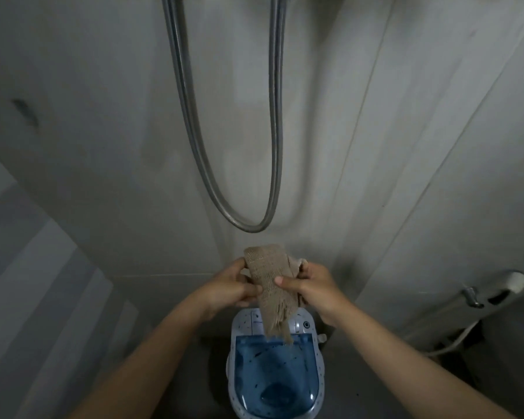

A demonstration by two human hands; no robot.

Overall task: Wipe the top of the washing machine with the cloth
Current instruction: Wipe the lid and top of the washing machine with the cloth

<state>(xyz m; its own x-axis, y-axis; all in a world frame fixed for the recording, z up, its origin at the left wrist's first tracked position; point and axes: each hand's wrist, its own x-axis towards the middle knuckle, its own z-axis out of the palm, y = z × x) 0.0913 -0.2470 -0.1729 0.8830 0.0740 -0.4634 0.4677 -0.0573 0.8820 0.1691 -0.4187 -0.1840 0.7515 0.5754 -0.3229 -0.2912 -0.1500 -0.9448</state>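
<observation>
From the head view, a beige, coarse-woven cloth (270, 285) is being held up in the air by both hands: the left hand (233, 287) is gripping its left edge, the right hand (312, 287) its right. The small white washing machine with a translucent blue lid (274, 373) is standing below, untouched. The cloth is apparently being readied; it is next to be lowered onto the speckled lid.

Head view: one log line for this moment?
phase: pre-wipe | left hand: holds cloth | right hand: holds cloth | cloth: above washing machine, contact unclear
</observation>
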